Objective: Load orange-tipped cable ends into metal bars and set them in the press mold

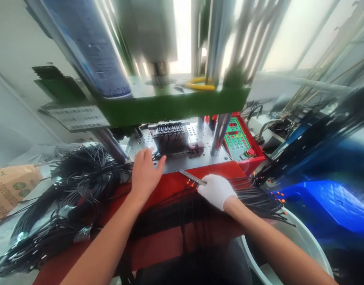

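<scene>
My left hand, bare, reaches over the front edge of the press's metal plate, thumb spread away from its fingers. Black cables run right by its fingertips, and I see nothing held in it. On the plate stands a dark mold block with a row of shiny pins or connectors along its top. My right hand, in a white glove, is closed on a narrow metal strip that points toward the plate. Small orange-tipped cable ends sit along this strip. Beneath both hands lies a bundle of black cables across the red machine front.
A green press beam spans above the mold, bearing a spray can and yellow-handled pliers. Coiled black cables pile up at left. At right are a red control panel, a white bucket and a blue bin.
</scene>
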Demonstrator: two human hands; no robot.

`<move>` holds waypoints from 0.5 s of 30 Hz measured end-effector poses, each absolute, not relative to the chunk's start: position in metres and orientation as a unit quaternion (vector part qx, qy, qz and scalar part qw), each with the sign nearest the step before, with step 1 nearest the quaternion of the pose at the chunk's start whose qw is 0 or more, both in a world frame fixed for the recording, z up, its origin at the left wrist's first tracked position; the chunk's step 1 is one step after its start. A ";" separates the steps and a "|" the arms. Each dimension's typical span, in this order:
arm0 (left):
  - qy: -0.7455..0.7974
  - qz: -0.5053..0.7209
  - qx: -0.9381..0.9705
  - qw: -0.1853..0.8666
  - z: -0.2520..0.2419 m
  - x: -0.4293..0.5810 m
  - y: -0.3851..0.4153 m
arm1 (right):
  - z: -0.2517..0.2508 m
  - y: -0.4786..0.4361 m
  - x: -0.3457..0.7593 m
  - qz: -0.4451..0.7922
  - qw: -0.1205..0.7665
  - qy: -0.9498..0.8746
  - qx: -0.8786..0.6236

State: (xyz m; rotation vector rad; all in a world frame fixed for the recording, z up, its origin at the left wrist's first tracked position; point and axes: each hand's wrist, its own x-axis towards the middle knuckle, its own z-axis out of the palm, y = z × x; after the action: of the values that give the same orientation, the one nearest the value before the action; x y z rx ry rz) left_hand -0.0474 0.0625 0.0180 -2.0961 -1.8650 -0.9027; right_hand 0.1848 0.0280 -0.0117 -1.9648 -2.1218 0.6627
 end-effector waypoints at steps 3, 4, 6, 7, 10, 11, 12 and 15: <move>-0.645 -0.231 -0.717 0.129 -0.002 -0.056 0.085 | -0.027 0.023 0.177 0.161 0.077 -0.713 -0.679; -0.652 -0.209 -0.717 0.132 -0.009 -0.057 0.089 | -0.029 0.021 0.177 0.157 0.076 -0.715 -0.677; -0.664 -0.170 -0.716 0.135 -0.020 -0.060 0.095 | -0.026 0.020 0.180 0.170 0.078 -0.732 -0.655; -0.667 -0.153 -0.716 0.137 -0.024 -0.061 0.097 | -0.021 0.023 0.183 0.178 0.086 -0.740 -0.643; -0.684 -0.117 -0.706 0.143 -0.029 -0.069 0.102 | 0.006 0.049 0.187 0.220 0.136 -0.753 -0.605; -0.692 -0.108 -0.700 0.141 -0.029 -0.073 0.104 | 0.017 0.065 0.186 0.238 0.158 -0.751 -0.595; -0.700 -0.101 -0.694 0.136 -0.028 -0.077 0.105 | 0.027 0.085 0.184 0.253 0.183 -0.746 -0.588; -0.704 -0.111 -0.691 0.117 -0.020 -0.085 0.102 | 0.049 0.153 0.168 0.248 0.269 -0.703 -0.610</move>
State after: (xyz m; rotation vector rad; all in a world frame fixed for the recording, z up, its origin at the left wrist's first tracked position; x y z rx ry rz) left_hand -0.0851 0.1019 -0.0200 -2.0228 -2.0611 -0.3258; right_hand 0.1683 0.1525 0.0487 -1.6459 -1.8946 0.6677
